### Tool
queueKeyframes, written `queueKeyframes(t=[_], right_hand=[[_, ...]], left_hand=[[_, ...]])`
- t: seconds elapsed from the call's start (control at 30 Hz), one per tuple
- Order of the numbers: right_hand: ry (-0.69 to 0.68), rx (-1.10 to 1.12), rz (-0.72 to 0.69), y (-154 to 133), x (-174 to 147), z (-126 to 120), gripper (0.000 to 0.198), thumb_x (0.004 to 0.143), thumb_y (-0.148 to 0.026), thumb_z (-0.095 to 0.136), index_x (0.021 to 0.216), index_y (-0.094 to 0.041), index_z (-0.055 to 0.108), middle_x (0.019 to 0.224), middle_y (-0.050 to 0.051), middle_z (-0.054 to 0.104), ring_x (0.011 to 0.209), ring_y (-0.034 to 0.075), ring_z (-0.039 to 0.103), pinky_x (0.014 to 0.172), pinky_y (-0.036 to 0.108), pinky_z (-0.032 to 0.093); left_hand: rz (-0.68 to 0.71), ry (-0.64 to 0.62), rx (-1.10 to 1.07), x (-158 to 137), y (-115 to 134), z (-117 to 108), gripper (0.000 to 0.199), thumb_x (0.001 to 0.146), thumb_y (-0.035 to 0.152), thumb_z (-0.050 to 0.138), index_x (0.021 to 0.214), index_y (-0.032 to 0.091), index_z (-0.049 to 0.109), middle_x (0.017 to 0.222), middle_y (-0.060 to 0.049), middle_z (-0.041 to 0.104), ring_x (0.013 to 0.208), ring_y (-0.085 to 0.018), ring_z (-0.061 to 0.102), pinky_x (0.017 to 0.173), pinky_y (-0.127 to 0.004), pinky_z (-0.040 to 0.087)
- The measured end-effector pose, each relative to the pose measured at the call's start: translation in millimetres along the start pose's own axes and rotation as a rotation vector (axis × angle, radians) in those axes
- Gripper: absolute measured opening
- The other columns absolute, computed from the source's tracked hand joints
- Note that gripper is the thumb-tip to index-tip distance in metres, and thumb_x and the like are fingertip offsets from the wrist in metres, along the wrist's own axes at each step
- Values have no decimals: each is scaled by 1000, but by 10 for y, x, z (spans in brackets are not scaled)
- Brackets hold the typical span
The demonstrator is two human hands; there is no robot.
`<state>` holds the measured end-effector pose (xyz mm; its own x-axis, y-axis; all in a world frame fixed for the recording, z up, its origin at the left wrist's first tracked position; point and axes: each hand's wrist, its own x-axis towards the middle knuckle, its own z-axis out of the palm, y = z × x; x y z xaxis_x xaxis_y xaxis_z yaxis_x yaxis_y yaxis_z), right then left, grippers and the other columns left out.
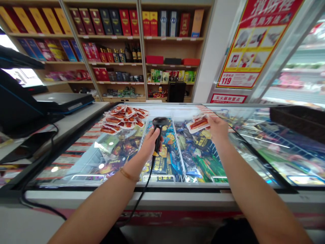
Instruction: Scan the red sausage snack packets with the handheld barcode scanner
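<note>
Head view, as I get it at this end. Left hand has its fingers wrapped round the grip of a black scanner, thumb up along the handle, no gap I can see. The scanner head stands above those fingers, and its cable hangs below them toward the front edge of the freezer — I take the upright hold to be the one the handle is shaped for, with the cord out of the way.

Right hand: thumb and fingers pinched together on the near-side end of a flat sausage packet. The packet reaches leftward from those fingers, into the space between my two hands; a second may lie behind it, I cannot tell. Only one end is gripped, presumably so the face is left uncovered.

Left of the scanner fingers and a little beyond, a heap of like packets sits on the glass, probably massed there to be within easy reach. Beneath both sets of fingers, under the glass, bagged goods fill wire baskets. Far left of the left fingers, a flat scale-like device rests on the side tabletop.
</note>
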<state>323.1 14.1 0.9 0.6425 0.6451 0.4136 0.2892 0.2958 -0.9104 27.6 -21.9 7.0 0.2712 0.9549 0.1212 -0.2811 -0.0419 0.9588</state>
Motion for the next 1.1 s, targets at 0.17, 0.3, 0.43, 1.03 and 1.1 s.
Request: queueKeyframes(t=[0.17, 0.3, 0.43, 1.03, 1.1], right_hand=[[-327, -249, -76, 88, -161, 152, 32, 73, -45, 65, 82, -16, 73, 77, 7, 73, 74, 24, 68, 68, 37, 55], [-537, -265, -29, 97, -281, 270, 32, 80, -38, 60, 102, -18, 69, 99, 9, 74, 87, 24, 69, 76, 39, 55], [-572, -636, -149, -39, -417, 313, 56, 79, -47, 64, 123, -13, 58, 123, 19, 62, 106, 28, 63, 89, 40, 50], [-781, -980, -310, -263, -527, 157, 29, 72, -35, 68, 98, -22, 66, 91, 8, 70, 78, 26, 64, 64, 32, 43], [-678, -919, -336, -172, -494, 195, 29, 75, -30, 64, 104, -23, 64, 93, 8, 70, 79, 26, 64, 66, 33, 43]], left_hand=[[-11, -14, 23, -1, -19, -5, 51, 74, 64, 62, 93, 19, 50, 62, 4, 57, 35, -9, 49, 33, -22, 36], [-25, -17, 34, -8, -30, 8, 50, 73, 64, 62, 92, 20, 49, 61, 5, 56, 35, -9, 48, 33, -22, 36], [-39, -42, 45, -16, -47, 17, 47, 75, 63, 62, 90, 21, 48, 62, 5, 56, 35, -9, 48, 33, -22, 35], [-13, -171, 117, -62, -65, 49, 47, 76, 62, 61, 94, 20, 49, 64, 5, 56, 35, -7, 48, 33, -20, 35], [-7, -179, 117, -62, -65, 52, 46, 77, 62, 61, 93, 20, 49, 64, 5, 56, 35, -7, 48, 33, -20, 35]])
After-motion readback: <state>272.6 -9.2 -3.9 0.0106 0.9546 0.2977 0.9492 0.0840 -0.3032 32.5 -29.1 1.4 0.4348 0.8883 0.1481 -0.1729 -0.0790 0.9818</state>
